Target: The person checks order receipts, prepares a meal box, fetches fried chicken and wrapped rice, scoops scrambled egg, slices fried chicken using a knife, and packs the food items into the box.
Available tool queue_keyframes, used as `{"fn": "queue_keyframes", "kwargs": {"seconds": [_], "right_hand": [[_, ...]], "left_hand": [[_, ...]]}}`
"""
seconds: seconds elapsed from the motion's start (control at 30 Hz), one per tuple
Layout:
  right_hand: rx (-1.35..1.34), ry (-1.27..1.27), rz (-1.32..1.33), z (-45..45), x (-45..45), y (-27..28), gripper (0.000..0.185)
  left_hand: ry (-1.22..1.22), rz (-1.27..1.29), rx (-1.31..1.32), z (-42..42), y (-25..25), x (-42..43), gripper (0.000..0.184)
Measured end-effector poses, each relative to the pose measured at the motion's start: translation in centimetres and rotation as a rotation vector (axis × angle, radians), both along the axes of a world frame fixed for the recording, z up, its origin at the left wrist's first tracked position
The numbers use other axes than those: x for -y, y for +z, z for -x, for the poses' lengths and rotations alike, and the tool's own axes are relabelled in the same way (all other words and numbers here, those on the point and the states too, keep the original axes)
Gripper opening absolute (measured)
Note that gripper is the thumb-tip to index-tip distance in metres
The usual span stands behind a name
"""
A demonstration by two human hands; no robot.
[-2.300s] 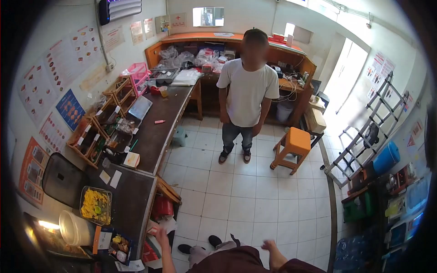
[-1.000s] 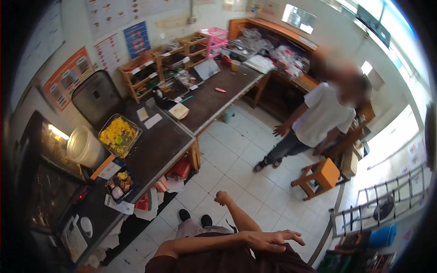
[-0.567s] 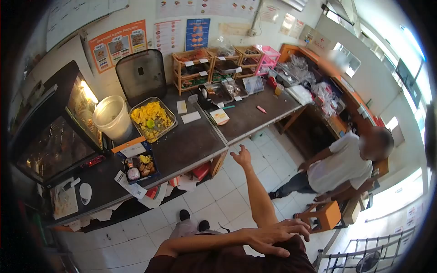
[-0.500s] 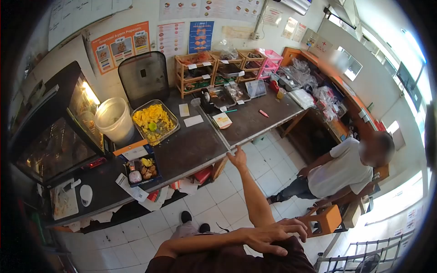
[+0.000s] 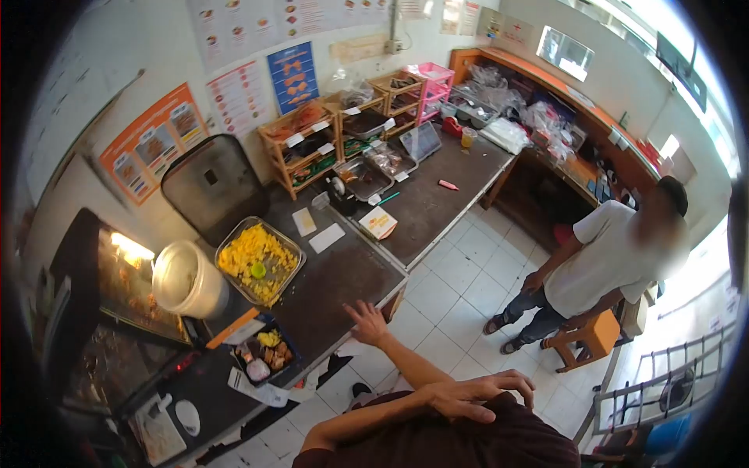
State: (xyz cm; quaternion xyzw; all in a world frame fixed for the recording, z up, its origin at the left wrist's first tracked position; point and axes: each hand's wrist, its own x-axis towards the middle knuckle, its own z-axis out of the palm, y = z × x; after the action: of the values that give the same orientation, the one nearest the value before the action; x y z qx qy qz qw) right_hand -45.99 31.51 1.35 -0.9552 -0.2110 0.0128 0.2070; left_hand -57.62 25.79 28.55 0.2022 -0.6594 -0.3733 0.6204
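My left hand (image 5: 477,395) lies across the dark maroon sleeve (image 5: 523,425) of my right arm, fingers loosely stretched and holding nothing. Extended from beneath it, my right hand (image 5: 367,324) is at the front edge of the dark counter (image 5: 343,273), fingers spread and nothing in them. Whether its fingertips touch the surface, I cannot tell. Left of that hand, an open meal box (image 5: 265,355) holds yellow food, browned pieces and a pale wrapped item. Farther back, a metal tray (image 5: 295,274) of yellow rice carries a green scoop (image 5: 258,270). A small printed carton (image 5: 378,223) sits beyond.
A white bucket (image 5: 187,281) stands beside a lit display cabinet (image 5: 117,288). Wooden racks (image 5: 296,152) and a pink rack (image 5: 434,90) line the wall. At right, a person in a white shirt (image 5: 589,273) stands near an orange stool (image 5: 593,335).
The view has shifted and turned. My right hand has moved left along the counter edge, from its corner, with fingers now spread. The person at right now stands more upright.
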Motion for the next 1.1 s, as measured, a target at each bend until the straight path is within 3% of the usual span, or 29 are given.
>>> {"fn": "queue_keyframes", "kwargs": {"seconds": [0.07,0.27,0.37,0.4,0.47,0.53,0.63,0.8,0.9,1.0,1.1], "right_hand": [[0.03,-0.11,-0.007,-4.8,4.0,1.0,0.09],[0.306,0.165,0.101,-24.2,19.4,5.5,0.084],[0.067,-0.481,-0.024,-30.7,27.6,11.6,0.097],[0.115,-0.504,-0.025,-34.1,30.5,10.5,0.093],[0.32,-0.32,0.029,-40.8,35.8,5.5,0.085],[0.455,-0.241,0.046,-45.6,41.6,2.0,0.079],[0.382,-0.387,0.028,-48.2,51.1,2.5,0.078],[0.148,-0.714,-0.018,-48.6,69.4,13.9,0.085],[0.283,-0.984,-0.027,-49.1,79.9,21.0,0.091],[0.495,-1.031,0.128,-51.1,90.9,26.0,0.094],[0.455,-1.132,0.133,-52.6,98.0,35.1,0.092]], "left_hand": [[0.003,-0.168,-0.151,-2.3,3.0,-0.3,0.077],[0.251,-0.044,0.179,-12.6,3.1,9.5,0.075],[0.383,0.173,0.334,-19.3,3.3,16.4,0.067],[0.4,0.204,0.351,-21.3,4.2,18.8,0.062],[0.351,0.116,0.309,-24.2,7.3,22.8,0.051],[0.289,0.11,0.35,-27.4,7.5,28.1,0.049],[0.226,0.139,0.395,-30.8,7.5,34.4,0.048],[-0.041,0.268,0.346,-35.8,7.5,44.3,0.045],[-0.127,0.298,0.387,-38.0,11.1,49.1,0.058],[-0.148,0.383,0.471,-40.6,13.4,54.0,0.054],[-0.241,0.495,0.378,-44.0,15.1,59.7,0.052]]}}
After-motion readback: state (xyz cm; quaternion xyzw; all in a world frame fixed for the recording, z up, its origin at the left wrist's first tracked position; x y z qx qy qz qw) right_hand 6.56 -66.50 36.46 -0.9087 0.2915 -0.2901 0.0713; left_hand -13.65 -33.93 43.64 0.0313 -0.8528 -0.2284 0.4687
